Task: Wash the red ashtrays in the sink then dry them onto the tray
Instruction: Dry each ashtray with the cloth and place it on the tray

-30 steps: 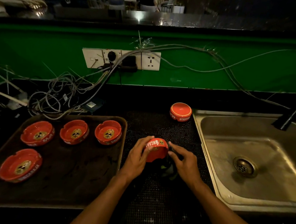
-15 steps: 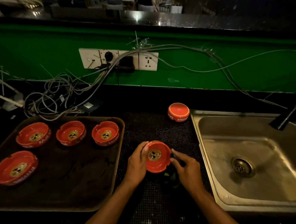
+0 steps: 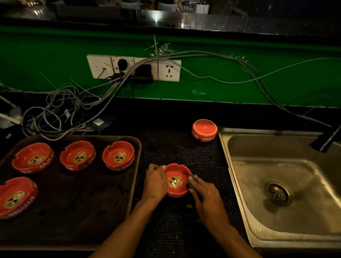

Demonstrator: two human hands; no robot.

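- We grip a red ashtray (image 3: 176, 180), bowl up, over the black mat (image 3: 181, 149) between tray (image 3: 136, 146) and sink (image 3: 233, 172).
- Our left hand (image 3: 154, 182) curls round its left rim.
- Our right hand (image 3: 205, 196) pinches a dark cloth (image 3: 190, 185) against its right rim.

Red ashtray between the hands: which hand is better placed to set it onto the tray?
Left. The left hand already grips the red round ashtray on its tray-facing side, beside the dark rectangular tray. The right hand is on the sink side and seems to hold a dark cloth.
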